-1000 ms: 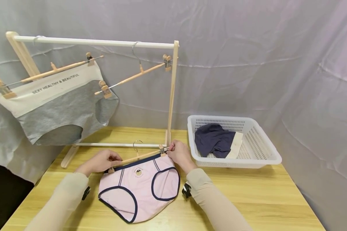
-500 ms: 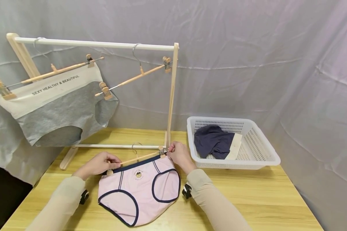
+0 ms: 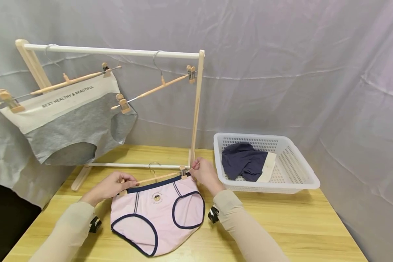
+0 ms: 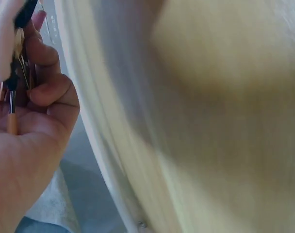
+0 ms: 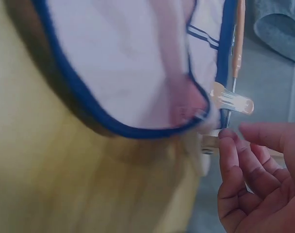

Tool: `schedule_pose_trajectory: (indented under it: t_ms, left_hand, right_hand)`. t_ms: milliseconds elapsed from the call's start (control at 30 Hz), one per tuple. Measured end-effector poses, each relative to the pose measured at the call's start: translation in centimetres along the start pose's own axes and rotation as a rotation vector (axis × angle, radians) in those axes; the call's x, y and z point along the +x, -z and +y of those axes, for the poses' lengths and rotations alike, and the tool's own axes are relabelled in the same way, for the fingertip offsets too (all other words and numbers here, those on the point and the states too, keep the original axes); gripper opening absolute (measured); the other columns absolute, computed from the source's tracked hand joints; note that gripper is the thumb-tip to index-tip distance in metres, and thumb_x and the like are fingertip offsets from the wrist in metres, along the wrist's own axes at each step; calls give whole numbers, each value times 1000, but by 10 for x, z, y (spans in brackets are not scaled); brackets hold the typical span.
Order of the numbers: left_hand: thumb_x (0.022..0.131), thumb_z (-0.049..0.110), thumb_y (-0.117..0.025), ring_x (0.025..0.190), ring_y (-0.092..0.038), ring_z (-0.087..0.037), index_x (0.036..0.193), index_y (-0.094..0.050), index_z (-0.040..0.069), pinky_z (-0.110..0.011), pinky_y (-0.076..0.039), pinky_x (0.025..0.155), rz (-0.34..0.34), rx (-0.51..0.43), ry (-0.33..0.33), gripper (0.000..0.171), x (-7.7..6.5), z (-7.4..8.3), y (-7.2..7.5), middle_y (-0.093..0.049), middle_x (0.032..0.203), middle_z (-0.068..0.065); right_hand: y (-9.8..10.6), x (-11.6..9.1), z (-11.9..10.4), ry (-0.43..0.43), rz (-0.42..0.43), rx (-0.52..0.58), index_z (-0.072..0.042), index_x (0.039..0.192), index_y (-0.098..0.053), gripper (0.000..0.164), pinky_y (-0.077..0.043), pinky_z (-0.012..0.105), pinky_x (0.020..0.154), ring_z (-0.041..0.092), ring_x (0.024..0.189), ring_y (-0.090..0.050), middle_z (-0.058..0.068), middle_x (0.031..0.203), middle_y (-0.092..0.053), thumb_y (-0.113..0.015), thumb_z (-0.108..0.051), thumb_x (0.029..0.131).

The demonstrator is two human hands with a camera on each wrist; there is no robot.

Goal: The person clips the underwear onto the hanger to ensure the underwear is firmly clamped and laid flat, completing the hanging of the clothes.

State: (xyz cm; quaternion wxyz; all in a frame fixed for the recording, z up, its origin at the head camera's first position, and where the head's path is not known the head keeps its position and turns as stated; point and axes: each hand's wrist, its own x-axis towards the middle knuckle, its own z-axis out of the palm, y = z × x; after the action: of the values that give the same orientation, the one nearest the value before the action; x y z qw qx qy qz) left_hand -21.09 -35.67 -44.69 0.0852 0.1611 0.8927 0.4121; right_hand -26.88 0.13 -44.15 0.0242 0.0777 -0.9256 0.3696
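Observation:
Pink briefs (image 3: 165,218) with navy trim lie at the table's front, their waistband clipped to a wooden clip hanger (image 3: 162,178). My left hand (image 3: 112,185) grips the hanger's left end with curled fingers, beside the left clip (image 3: 122,193), which it partly covers. In the left wrist view those fingers wrap the rod end and clip. At the opposite end, my right hand (image 3: 207,175) pinches the rod tip just outside the right clip (image 3: 183,173). The right wrist view shows that clip (image 5: 237,101) on the navy waistband and the fingertips close by it.
Behind the hands stands a wooden rack (image 3: 198,109). From its bar hang grey-and-white briefs (image 3: 75,123) on one hanger and a bare clip hanger (image 3: 163,84). A white basket (image 3: 301,163) at right holds a dark navy garment (image 3: 245,162).
Both hands stay at the hanger's ends, with only slight shifts of the fingers. The briefs have come marginally nearer the person, and the head view has moved a little.

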Motion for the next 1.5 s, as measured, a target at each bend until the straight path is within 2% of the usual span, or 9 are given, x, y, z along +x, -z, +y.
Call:
schedule_pose_trajectory:
  t_ms: [233, 433, 600, 733, 900, 1067, 1300, 1400, 1500]
  left_hand:
    - [102, 17, -73, 82, -56, -4, 102, -84, 13, -25, -45, 73, 140, 109, -51, 11, -11, 14, 18, -77, 92, 3]
    - [101, 15, -76, 69, -56, -3, 102, -83, 11, -25, -48, 59, 244, 156, -70, 9, -23, 26, 38, -76, 87, -2]
    - [97, 13, -79, 66, -53, 1, 98, -84, 12, -24, -45, 60, 383, 267, -144, 5, -32, 37, 52, -77, 84, -1]
    - [97, 13, -80, 71, -55, 3, 100, -85, 13, -23, -45, 62, 448, 325, -162, 6, -39, 46, 65, -81, 90, -4]
    - [97, 13, -80, 68, -54, 3, 102, -85, 13, -23, -43, 59, 515, 382, -170, 7, -49, 56, 81, -81, 90, -7]
    - [94, 10, -82, 66, -52, 6, 102, -86, 12, -21, -39, 58, 598, 451, -219, 9, -56, 62, 98, -81, 90, -9]
    - [89, 2, -84, 62, -47, 9, 103, -86, 8, -18, -37, 57, 697, 509, -281, 15, -60, 73, 121, -80, 88, -10]
    - [89, 2, -84, 62, -47, 12, 103, -86, 8, -17, -37, 58, 729, 510, -277, 16, -62, 79, 131, -79, 87, 1]
    - [89, 2, -84, 61, -45, 13, 103, -86, 8, -17, -35, 58, 764, 509, -280, 16, -65, 86, 144, -69, 86, 31]
  right_hand:
    - [13, 4, -21, 48, 49, 59, -12, 94, -70, 10, -56, 32, 80, 14, 78, -69, 3, 87, -77, -79, -17, 95]
    - [35, 10, -44, 112, 159, 89, -9, 94, -72, 8, -57, 34, 80, 21, 81, -73, 7, 87, -77, -77, -15, 95]
    - [57, 16, -54, 149, 225, 115, -6, 98, -70, 14, -59, 35, 79, 26, 84, -74, 11, 92, -77, -77, -18, 98]
    - [70, 21, -60, 179, 256, 141, -4, 106, -67, 20, -61, 41, 85, 29, 90, -76, 15, 99, -78, -76, -20, 100]
    - [83, 27, -67, 190, 226, 164, -4, 123, -64, 32, -60, 45, 91, 29, 98, -76, 15, 109, -78, -73, -29, 103]
    - [91, 34, -74, 218, 195, 173, -5, 137, -60, 42, -59, 45, 99, 31, 110, -76, 16, 118, -77, -69, -31, 106]
    - [94, 42, -74, 262, 175, 203, -4, 142, -58, 44, -58, 47, 104, 33, 118, -73, 18, 129, -74, -64, -32, 110]
    - [94, 43, -72, 257, 178, 196, -5, 141, -58, 43, -58, 47, 103, 33, 116, -73, 17, 128, -75, -65, -32, 109]
    - [94, 45, -72, 262, 179, 190, -4, 140, -59, 42, -58, 47, 103, 33, 116, -73, 18, 128, -76, -66, -32, 109]
